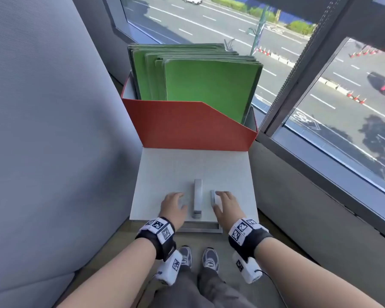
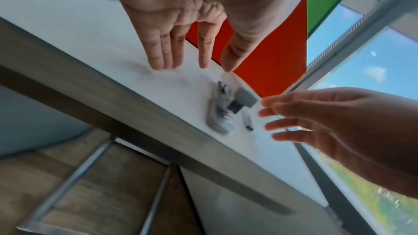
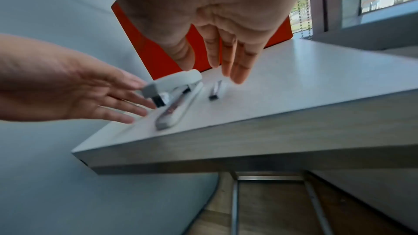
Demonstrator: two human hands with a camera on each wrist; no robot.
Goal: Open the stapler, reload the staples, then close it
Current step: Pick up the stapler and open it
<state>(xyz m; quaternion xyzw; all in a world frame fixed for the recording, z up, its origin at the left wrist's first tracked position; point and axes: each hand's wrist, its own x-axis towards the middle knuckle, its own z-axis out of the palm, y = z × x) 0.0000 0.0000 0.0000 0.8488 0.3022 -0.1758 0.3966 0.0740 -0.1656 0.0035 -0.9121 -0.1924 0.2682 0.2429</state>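
Note:
A white and grey stapler lies lengthwise on the small white table, its grey head toward me. A short strip of staples lies just right of it. My left hand hovers left of the stapler with straight, spread fingers and holds nothing. My right hand reaches over the staple strip, its fingers straight too. The right wrist view shows the stapler, the strip below my right hand, and my left hand. In the left wrist view my left hand hangs above the tabletop beside the stapler.
A red file box full of green folders stands on the table's far half. A grey wall runs along the left and a window sill along the right. The table's near edge is close to my wrists.

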